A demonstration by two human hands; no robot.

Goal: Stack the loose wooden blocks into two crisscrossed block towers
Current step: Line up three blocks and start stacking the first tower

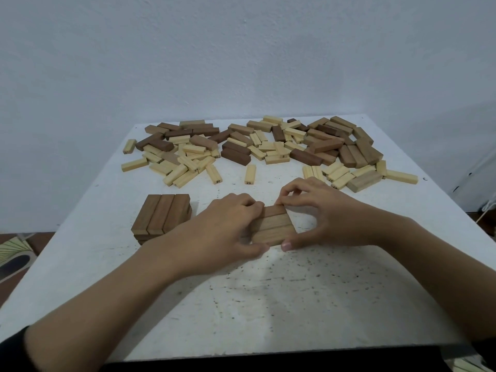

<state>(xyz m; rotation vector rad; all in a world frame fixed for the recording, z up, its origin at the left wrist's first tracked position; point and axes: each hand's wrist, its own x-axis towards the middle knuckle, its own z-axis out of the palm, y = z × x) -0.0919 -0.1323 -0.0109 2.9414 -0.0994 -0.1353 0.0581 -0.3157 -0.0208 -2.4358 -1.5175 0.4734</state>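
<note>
A low layer of three brown blocks [273,226] lies side by side at the table's middle. My left hand [220,229] grips its left end, fingers curled over the top and thumb at the near edge. My right hand [322,216] grips the right end, fingertips pinching the far block and thumb on the near corner. To the left stands a short brown tower [161,217], its top row of three blocks running away from me over a crosswise row. Loose brown and pale blocks [257,149] lie scattered across the back of the table.
The white speckled table [268,296] ends at a near edge close to me and a far edge against a pale wall. A single pale block numbered 23 [250,174] lies just beyond my hands. Patterned floor shows at the left.
</note>
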